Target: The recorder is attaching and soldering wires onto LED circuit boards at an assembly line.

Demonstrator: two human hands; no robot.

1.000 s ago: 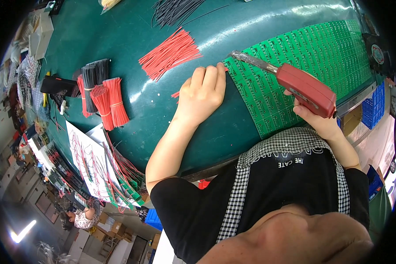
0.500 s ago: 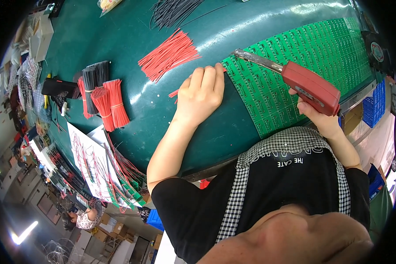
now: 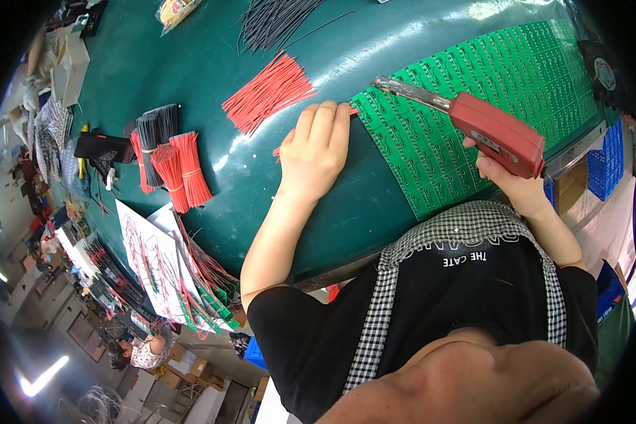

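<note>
My right hand (image 3: pixel 505 172) is wrapped round the handle of a red soldering gun (image 3: pixel 498 134). Its metal tip (image 3: pixel 378 82) is over the far left corner of a large green circuit board panel (image 3: pixel 459 106), which is made up of many small boards. Just left of that corner, my left hand (image 3: pixel 314 148) is closed, knuckles up, on a red wire (image 3: pixel 353 111). A short red end shows at the fingertips by the board edge, and more red pokes out on the hand's other side. The fingertips' exact grip is hidden.
A loose pile of red wires (image 3: pixel 268 95) lies beyond my left hand, with black wires (image 3: pixel 275 25) farther back. Tied red and black wire bundles (image 3: pixel 166 155) lie on the left. Wired boards on white sheets (image 3: pixel 148 265) are at the table's left edge. A black reel (image 3: pixel 604 74) stands far right.
The whole view has shifted slightly. Both hands, the soldering gun and the wire keep nearly the same places against the board.
</note>
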